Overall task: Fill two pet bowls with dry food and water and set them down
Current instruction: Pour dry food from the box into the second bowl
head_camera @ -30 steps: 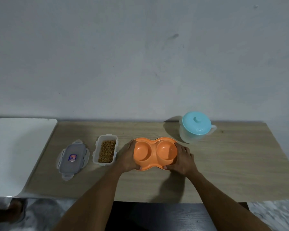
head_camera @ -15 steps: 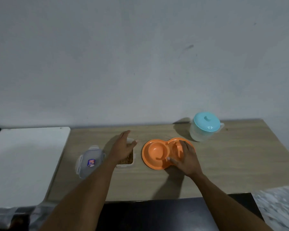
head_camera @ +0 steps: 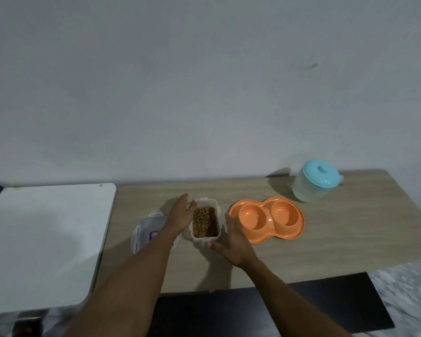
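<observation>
A clear food container (head_camera: pixel 205 222) full of brown dry kibble stands open on the wooden table (head_camera: pixel 338 242). My left hand (head_camera: pixel 180 215) lies against its left side, fingers spread, thumb at the far rim. My right hand (head_camera: pixel 231 242) is at its near right corner, palm open toward it. Just right of the container sits an orange double pet bowl (head_camera: pixel 299 223), both cups empty and nothing touching it. A translucent water pitcher (head_camera: pixel 311 188) with a teal lid stands at the back right.
The container's grey snap lid (head_camera: pixel 144 231) lies flat left of my left forearm. A white table (head_camera: pixel 46 239) adjoins the wooden one on the left. A wall runs close behind both. A dark surface (head_camera: pixel 314 302) shows below the table's front edge.
Both hands left the orange bowl and moved left to the kibble container, the left first, then the right. The bowl stays on the table. My head has turned left.
</observation>
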